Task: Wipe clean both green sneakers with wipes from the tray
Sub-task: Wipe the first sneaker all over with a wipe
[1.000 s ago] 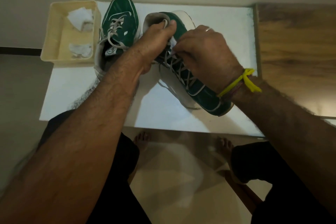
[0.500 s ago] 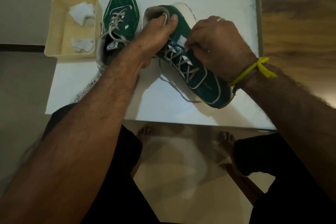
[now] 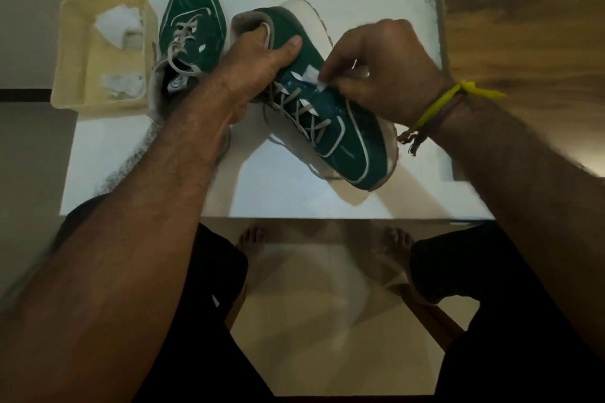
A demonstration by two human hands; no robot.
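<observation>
Sneaker (image 3: 340, 137), tilted, toe near worktop (image 3: 294, 193) front edge; left hand (image 3: 258, 65) grips its collar; right hand (image 3: 376, 75) pinches wipe (image 3: 312, 77) against upper. Second sneaker (image 3: 193, 29) beside tray (image 3: 75, 52).

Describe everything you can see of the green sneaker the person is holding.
The held sneaker is dark green with a thick white sole, grey laces and pale trim. It lies tilted on the white board, toe toward the person. The left hand grips its collar; the right hand presses a white wipe against its upper.
</observation>
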